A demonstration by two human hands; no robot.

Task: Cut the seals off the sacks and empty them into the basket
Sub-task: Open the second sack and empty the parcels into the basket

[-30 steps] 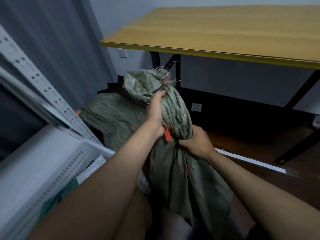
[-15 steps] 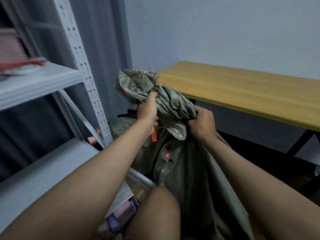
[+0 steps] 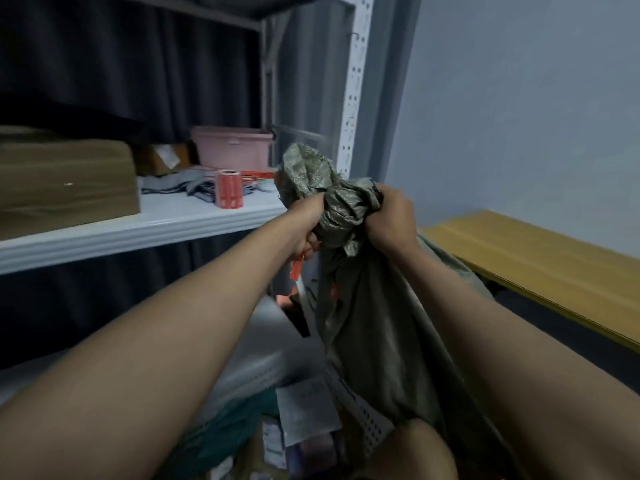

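- Left hand [image 3: 308, 220] was closed tight around the bunched neck of the green woven sack [image 3: 374, 327], gripping it from the left side
- Right hand [image 3: 389, 216] was likewise clenched on the same gathered neck from the right, the two fists just beside each other with twisted fabric between them
- A red seal tag [image 3: 296, 268] hung down beneath the left hand, against the sack's neck
- The sack was held up at shelf height, its body hanging down between the forearms toward the white perforated basket [image 3: 367, 424]
- The basket, low in the view, held packaged parcels [image 3: 304, 407], among them a grey mailer bag and something teal; further contents were too dim to identify
- On the white shelf [image 3: 145, 226] to the left stood a pink plastic tub [image 3: 232, 147], a red label roll [image 3: 228, 188] and a brown cardboard box [image 3: 65, 185]; the tub's contents could not be seen
- A yellow wooden table [image 3: 540, 268] stood to the right, well apart from the hands
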